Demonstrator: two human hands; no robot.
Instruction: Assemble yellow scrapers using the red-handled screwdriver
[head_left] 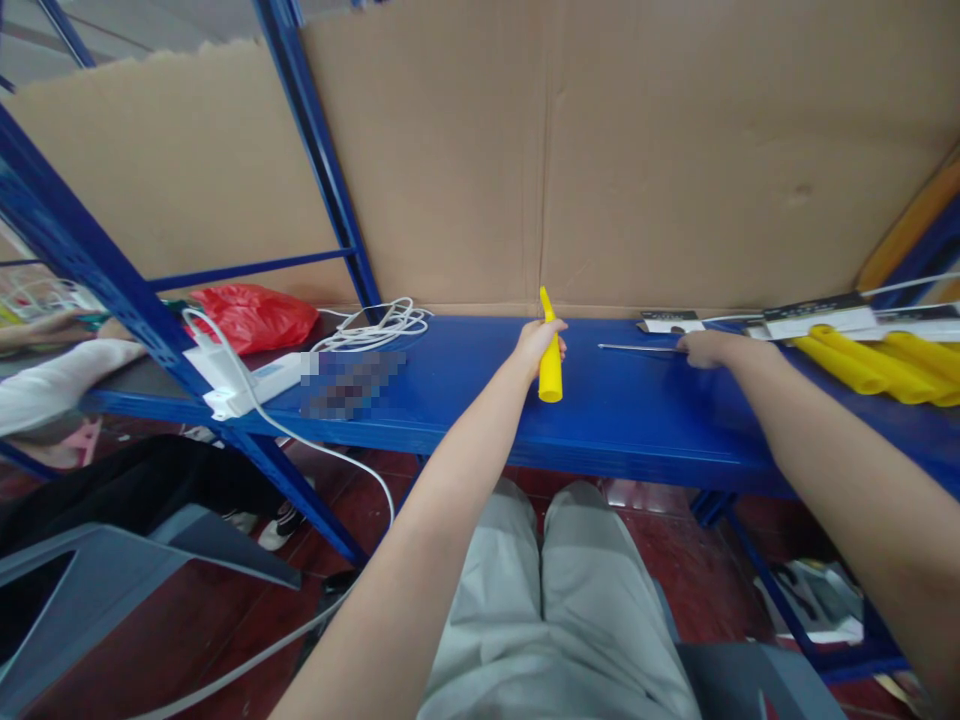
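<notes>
Above the front half of the blue bench (442,395), roughly mid-view, L hand (543,342) is wrapped round a yellow sleeve (551,378), clamped on it w/ fingers curled behind. Sleeve stands nr upright, tilted a bit: narrow tip up, wider end down, toward the wearer. To its right, well apart, R hand (709,348) is palm-down, fingers closed on the R end of a thin metal rod (637,348). Rod runs approx. level, free tip pointing L toward the sleeve; it's small & blurry, so can't tell for sure if it touches the bench top or sits just above.

R of that hand: more yellow tubes (844,362) in a row along the bench, w/ black-and-white cards (817,318) just behind them. One smaller card (670,321) lies nr the back edge, just beyond R hand.

L side of bench: white power strip (262,385) w/ a plug & cord, coiled white cable (386,325) behind, red plastic bag (259,318) next to the blue upright. Pixelated patch beside the strip, contents unreadable. Cardboard panel (637,150) backs the whole bench. Far L, past the upright, a co-worker's white sleeve (75,375) rests at the adjoining surface; grey chair (150,565) below, on dark red floor (660,540).
</notes>
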